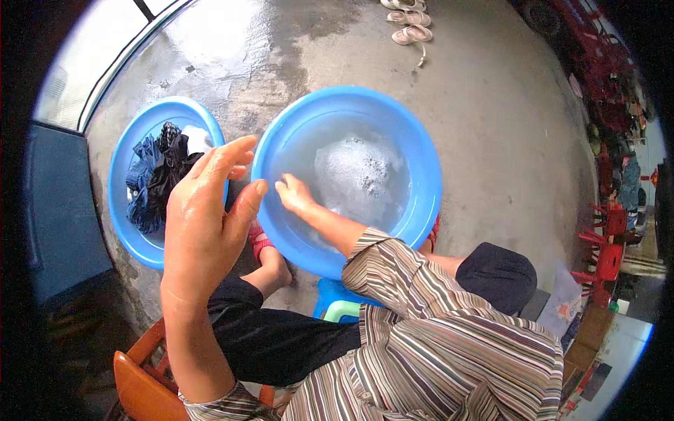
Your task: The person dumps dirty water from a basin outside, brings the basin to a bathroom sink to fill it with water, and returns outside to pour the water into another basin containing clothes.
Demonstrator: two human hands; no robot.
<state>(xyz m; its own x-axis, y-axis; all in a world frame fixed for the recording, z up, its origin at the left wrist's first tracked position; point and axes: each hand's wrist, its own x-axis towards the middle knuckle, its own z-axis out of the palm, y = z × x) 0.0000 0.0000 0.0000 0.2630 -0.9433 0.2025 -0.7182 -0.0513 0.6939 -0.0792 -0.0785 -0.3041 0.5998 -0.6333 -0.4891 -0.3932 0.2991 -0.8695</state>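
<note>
My left hand [207,203] is raised, wet and shiny, between two blue basins. Its fingers are stretched out with the thumb apart, and nothing shows in it. Just inside the left wall of the larger blue basin [421,140], my right hand [296,195] hangs over the water with its fingers loosely extended and nothing visible in them. Cloudy water [295,140] fills part of this basin, with a patch of white suds [358,165] floating near the middle. To the left, the smaller blue basin [118,186] holds dark garments [165,168] and something white; my left hand partly covers its right side.
Light shoes [411,34] lie on the wet concrete floor [498,140] at the top. Red stools [607,256] stand far right. A blue and green plastic item [342,309] sits between my legs. A wooden chair [140,375] is at lower left, beside a dark blue panel [67,203].
</note>
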